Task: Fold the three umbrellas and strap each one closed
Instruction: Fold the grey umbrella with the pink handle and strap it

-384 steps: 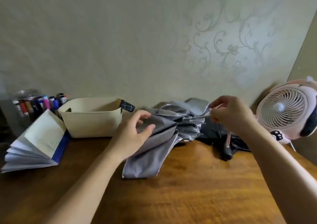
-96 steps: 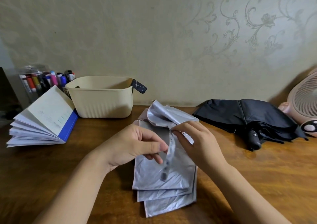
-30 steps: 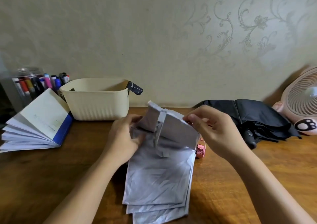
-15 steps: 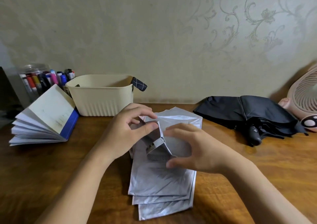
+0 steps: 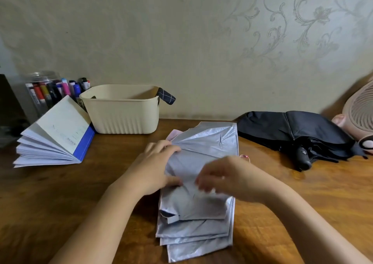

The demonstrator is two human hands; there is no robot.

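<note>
Two umbrellas are all I can make out for certain from my remote seat, though the task names three. I have the silver umbrella (image 5: pixel 201 183) lying flat on the table (image 5: pixel 302 213) directly under both hands, its panels pleated into neat overlapping layers that fan out toward me. My left hand (image 5: pixel 155 168) rests with its fingers curled over the left edge of the stacked fabric, pinching and pressing it in place. My right hand (image 5: pixel 226 177) is blurred with motion just to the right of the left one, fingers bent down onto the cloth; I cannot tell whether it grips a fold or only smooths it. A short strap tab (image 5: pixel 171 219) sticks out of the bundle on the near side of my left hand and hangs loose, so I judge this umbrella pleated but not yet rolled or fastened.

Well beyond my right hand, toward the wall, the black umbrella (image 5: pixel 292 134) lies collapsed but slack, its canopy spread loosely and its handle (image 5: pixel 302 158) pointing toward me; I judge it unfolded-looking and unstrapped. Beyond my left hand, a dark checked end (image 5: pixel 166 98) pokes over the rim of the cream basket (image 5: pixel 123 114); that may be the third umbrella, possibly already finished, but I cannot confirm it.

By my reckoning, the silver one needs rolling and strapping, and the black one needs everything.
</note>
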